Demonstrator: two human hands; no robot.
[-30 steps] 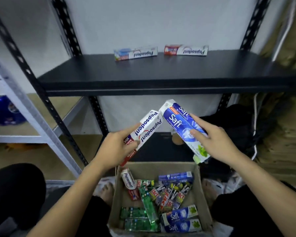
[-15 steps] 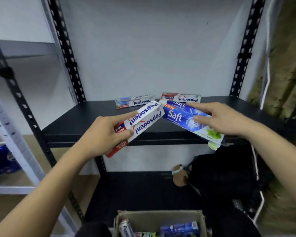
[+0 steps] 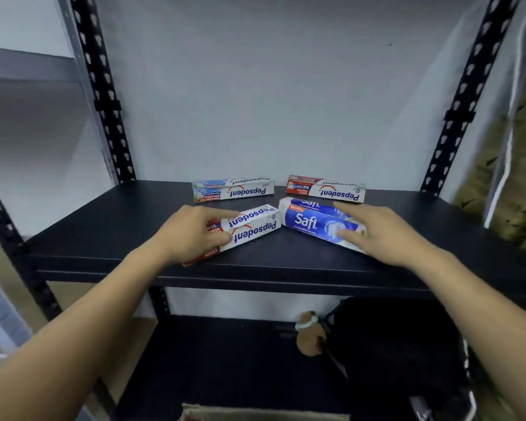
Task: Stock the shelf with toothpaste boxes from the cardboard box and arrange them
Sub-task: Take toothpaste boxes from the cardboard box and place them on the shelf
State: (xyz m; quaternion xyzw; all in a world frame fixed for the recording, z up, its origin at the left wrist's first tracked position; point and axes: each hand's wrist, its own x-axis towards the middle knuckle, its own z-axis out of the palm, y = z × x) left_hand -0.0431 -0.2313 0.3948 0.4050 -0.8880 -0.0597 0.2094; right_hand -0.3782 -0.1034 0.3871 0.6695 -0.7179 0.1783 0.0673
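The black shelf spans mid-frame, with bare board left and right of the boxes, and the cardboard box rim shows at bottom centre. The back left box and back right box lie crosswise by the wall. In front, the Safi box slants down-right and the front Pepsodent box down-left, toward the front edge, inner ends nearly meeting; the right hand and left hand each pinch an outer half, finger on top, thumb on the face.
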